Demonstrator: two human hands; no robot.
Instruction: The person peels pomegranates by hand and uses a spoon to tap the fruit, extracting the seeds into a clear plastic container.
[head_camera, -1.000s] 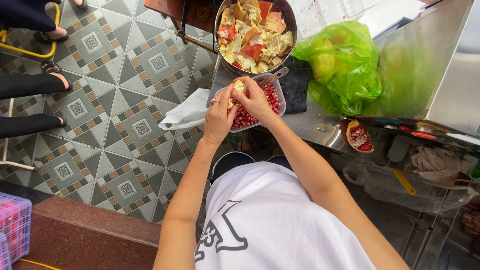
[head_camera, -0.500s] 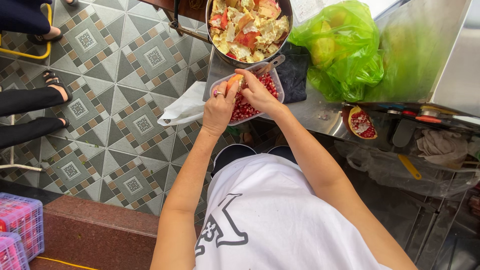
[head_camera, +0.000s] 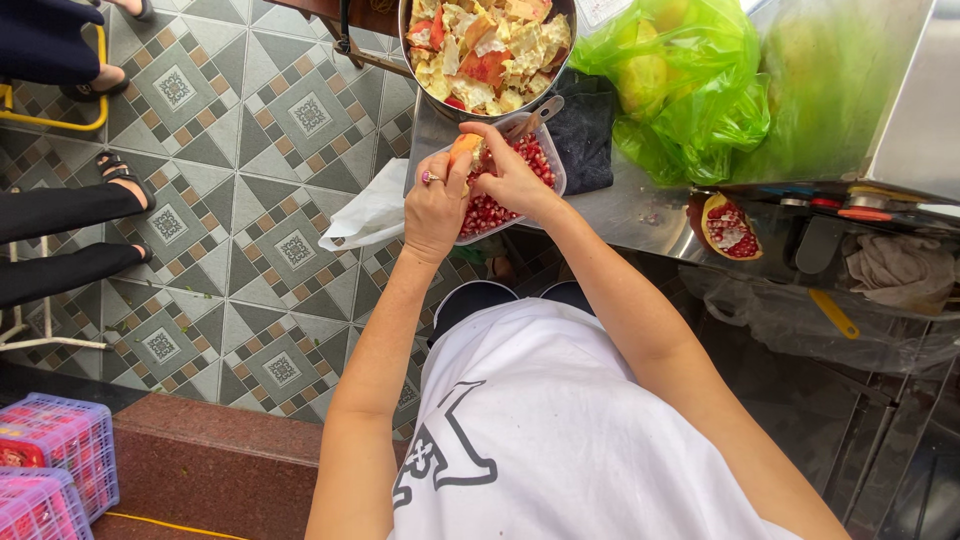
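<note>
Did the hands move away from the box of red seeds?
No. Both the left hand and right hand stay over the clear box of red seeds, just below the metal bowl of peels, holding a fruit piece.

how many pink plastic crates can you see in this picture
2, both at the bottom left corner on the floor: one pink plastic mesh crate beside the reddish stone ledge, the second pink crate just below it, partly cut off. More may lie out of view.

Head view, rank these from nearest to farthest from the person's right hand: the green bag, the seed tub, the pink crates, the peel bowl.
1. Seed tub: directly under the right hand.
2. Peel bowl: just beyond the hand, at the top.
3. Green bag: farther off, on the counter's upper right.
4. Pink crates: farthest, on the floor at the bottom left corner.
</note>
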